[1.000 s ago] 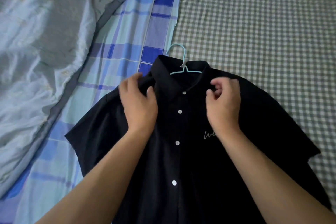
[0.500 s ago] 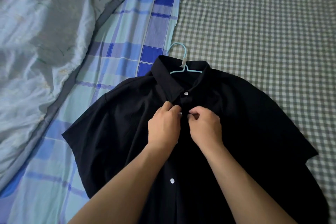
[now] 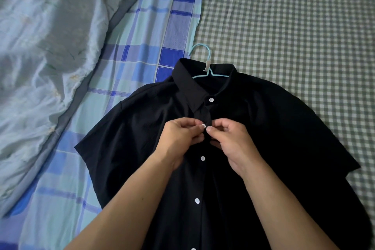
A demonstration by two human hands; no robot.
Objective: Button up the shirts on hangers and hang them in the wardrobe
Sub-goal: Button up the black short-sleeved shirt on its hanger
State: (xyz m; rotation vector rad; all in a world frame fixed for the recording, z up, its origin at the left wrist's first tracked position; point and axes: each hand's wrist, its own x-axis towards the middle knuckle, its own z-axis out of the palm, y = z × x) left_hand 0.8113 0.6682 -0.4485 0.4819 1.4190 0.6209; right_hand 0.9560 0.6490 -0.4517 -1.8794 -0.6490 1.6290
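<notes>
Both hands stay close together below the collar (image 3: 190, 89) | left hand (image 3: 180, 140) and right hand (image 3: 229, 140) pinch the shirt (image 3: 132, 128) edges to push second button (image 3: 203, 126) through

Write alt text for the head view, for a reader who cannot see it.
Two hands, left hand and right hand, pinch the placket of a black short-sleeved shirt at its second white button. The shirt lies on a light blue wire hanger, across a blue plaid sheet and a green checked sheet.
</notes>
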